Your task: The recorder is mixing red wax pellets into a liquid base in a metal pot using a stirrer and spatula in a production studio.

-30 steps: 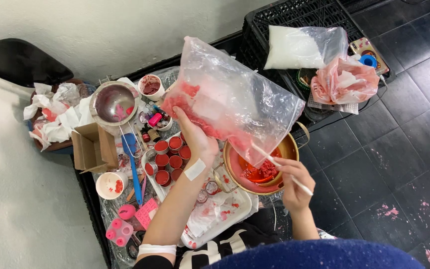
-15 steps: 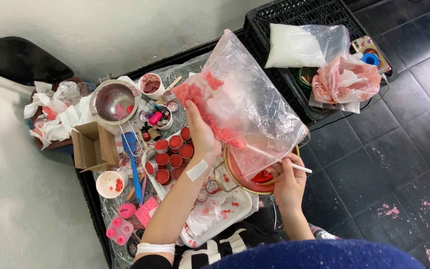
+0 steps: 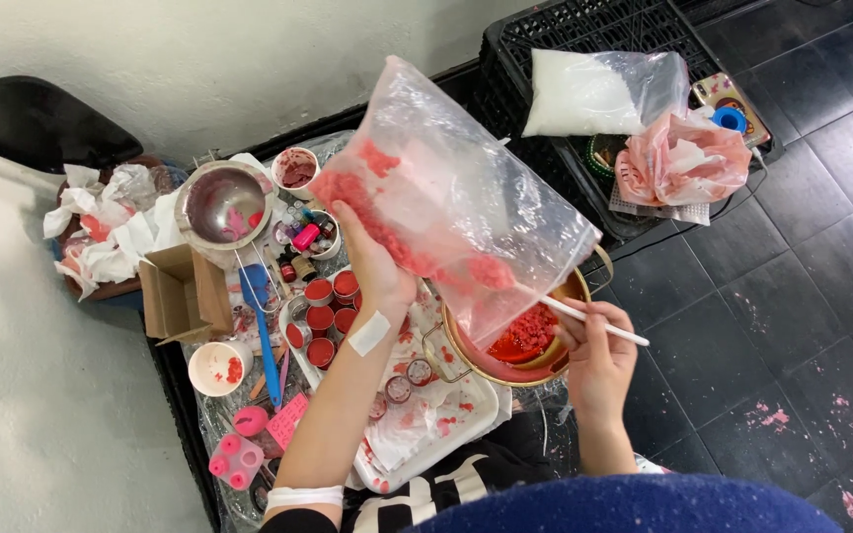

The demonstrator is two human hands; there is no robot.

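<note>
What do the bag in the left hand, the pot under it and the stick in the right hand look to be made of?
Bag: thin clear plastic, glossy and creased, red crumbs showing through. Pot: metal, likely brass or copper by its golden shiny rim. Stick: white, thin, smooth; plastic or wood, cannot tell.

Sitting at about 1 o'clock: a black crate (image 3: 545, 39) holding a bag of white powder (image 3: 584, 94) and crumpled pink-stained plastic (image 3: 683, 163). Over at 9 o'clock, lying around: an open cardboard box (image 3: 185, 291), a steel bowl (image 3: 221, 205), stained tissues (image 3: 101, 237). Resting near 8 o'clock: a blue spatula (image 3: 264, 331) and a pink mould (image 3: 234, 462).
</note>
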